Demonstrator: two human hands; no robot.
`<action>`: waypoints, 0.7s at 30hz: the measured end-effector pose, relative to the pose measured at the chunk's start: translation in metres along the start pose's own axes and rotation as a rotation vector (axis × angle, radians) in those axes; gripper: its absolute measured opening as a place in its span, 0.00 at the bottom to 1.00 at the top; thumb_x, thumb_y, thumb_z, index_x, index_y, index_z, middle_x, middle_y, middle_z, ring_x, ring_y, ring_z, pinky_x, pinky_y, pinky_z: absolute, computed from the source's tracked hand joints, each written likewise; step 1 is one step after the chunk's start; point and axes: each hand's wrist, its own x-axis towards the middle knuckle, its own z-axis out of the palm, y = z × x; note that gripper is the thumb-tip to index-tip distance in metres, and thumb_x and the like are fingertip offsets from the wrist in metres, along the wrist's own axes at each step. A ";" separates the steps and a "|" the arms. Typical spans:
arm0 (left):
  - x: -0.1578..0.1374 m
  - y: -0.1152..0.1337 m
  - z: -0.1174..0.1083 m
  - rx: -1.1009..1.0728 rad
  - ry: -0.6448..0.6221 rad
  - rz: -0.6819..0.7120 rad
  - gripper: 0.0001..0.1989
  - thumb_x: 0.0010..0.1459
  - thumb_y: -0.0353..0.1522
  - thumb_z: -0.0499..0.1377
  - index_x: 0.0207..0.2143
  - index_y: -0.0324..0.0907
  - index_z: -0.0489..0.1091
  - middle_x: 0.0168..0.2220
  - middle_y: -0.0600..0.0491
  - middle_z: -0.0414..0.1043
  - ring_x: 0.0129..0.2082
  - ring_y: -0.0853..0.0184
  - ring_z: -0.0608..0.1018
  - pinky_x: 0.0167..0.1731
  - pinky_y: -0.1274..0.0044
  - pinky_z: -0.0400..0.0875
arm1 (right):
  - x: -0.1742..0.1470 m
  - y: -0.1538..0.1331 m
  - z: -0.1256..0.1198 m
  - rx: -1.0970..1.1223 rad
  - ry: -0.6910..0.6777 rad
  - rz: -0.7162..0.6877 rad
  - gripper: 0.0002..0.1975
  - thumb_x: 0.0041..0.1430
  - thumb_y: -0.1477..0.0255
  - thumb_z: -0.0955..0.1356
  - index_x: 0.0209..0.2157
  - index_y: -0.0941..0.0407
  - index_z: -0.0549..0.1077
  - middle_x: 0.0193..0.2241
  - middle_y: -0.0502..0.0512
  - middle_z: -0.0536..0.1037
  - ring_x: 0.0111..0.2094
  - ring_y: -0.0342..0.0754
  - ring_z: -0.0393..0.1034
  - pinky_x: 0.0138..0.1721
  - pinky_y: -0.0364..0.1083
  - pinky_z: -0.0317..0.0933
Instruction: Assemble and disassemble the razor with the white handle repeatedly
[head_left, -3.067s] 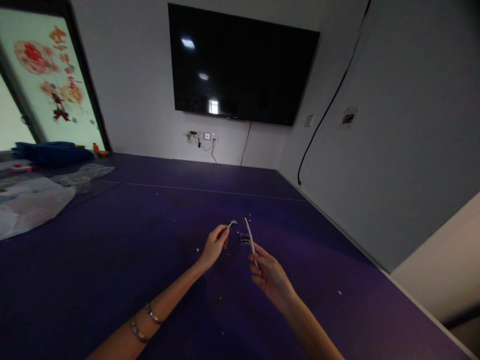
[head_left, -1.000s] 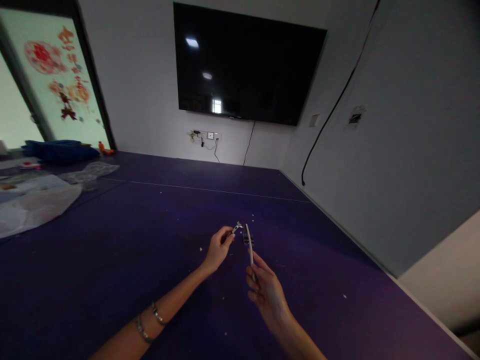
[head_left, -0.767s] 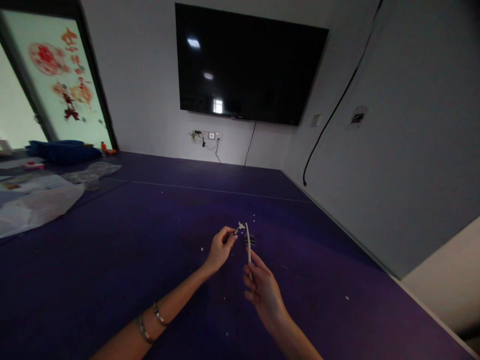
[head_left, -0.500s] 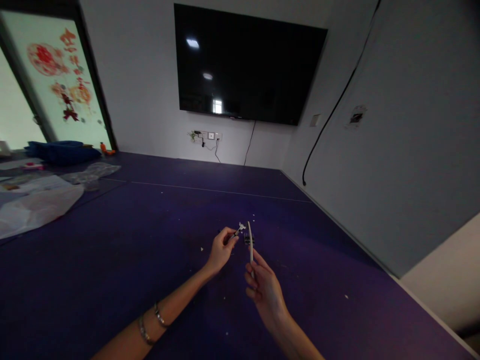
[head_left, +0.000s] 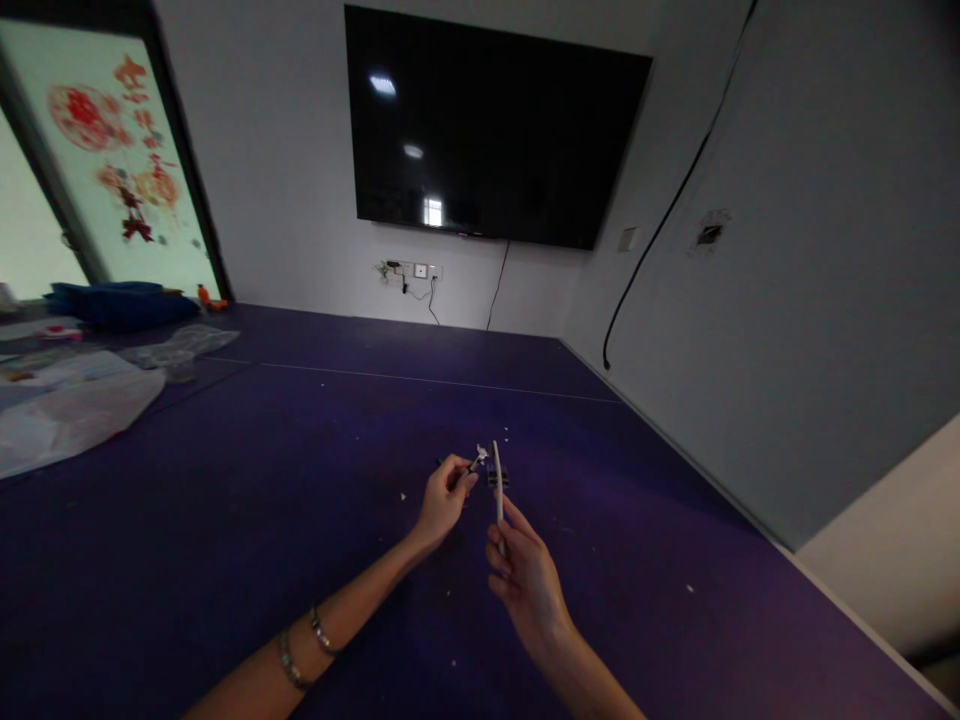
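My left hand (head_left: 442, 500) pinches a small dark rod with a pale, branched end (head_left: 481, 455) between thumb and fingertips; its exact kind is too small to tell. Close by on the right, my right hand (head_left: 529, 570) is closed around the lower part of a slim, slightly curved white stick (head_left: 498, 490), held upright. The top of the stick stands very near the pale end; I cannot tell whether they touch. Just behind the stick is a small dark block with light lines (head_left: 493, 479), partly covered by it.
Both hands are over a dark purple surface (head_left: 315, 440) with small white scraps on it. Clear plastic bags (head_left: 82, 410) and a blue cloth bundle (head_left: 120, 305) lie at the left. A black cable (head_left: 652, 250) hangs along the right wall, and a television (head_left: 495, 130) hangs ahead.
Both hands keep their holds and almost the same pose. The white stick's tip has shifted slightly left, and the whole view has moved a little.
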 end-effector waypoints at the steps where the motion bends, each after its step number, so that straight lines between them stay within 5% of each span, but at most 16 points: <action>1: 0.001 0.000 0.000 0.000 0.004 0.003 0.06 0.52 0.34 0.56 0.30 0.40 0.64 0.20 0.60 0.59 0.21 0.74 0.64 0.24 0.81 0.59 | -0.001 0.002 0.000 0.001 0.002 0.007 0.27 0.44 0.70 0.70 0.49 0.52 0.66 0.21 0.44 0.64 0.16 0.33 0.46 0.16 0.36 0.31; 9: 0.005 0.003 -0.004 -0.034 0.028 0.001 0.09 0.51 0.37 0.58 0.30 0.39 0.66 0.19 0.60 0.59 0.20 0.74 0.64 0.23 0.81 0.58 | -0.005 0.003 0.002 0.000 0.004 0.025 0.28 0.44 0.71 0.70 0.50 0.53 0.66 0.21 0.44 0.63 0.16 0.33 0.47 0.16 0.36 0.32; 21: 0.006 -0.007 -0.004 -0.203 -0.048 -0.178 0.18 0.50 0.44 0.58 0.36 0.41 0.63 0.19 0.63 0.53 0.15 0.78 0.58 0.15 0.84 0.51 | 0.030 -0.057 0.004 -0.136 -0.021 -0.409 0.18 0.50 0.66 0.68 0.44 0.53 0.68 0.18 0.42 0.59 0.14 0.34 0.43 0.14 0.37 0.36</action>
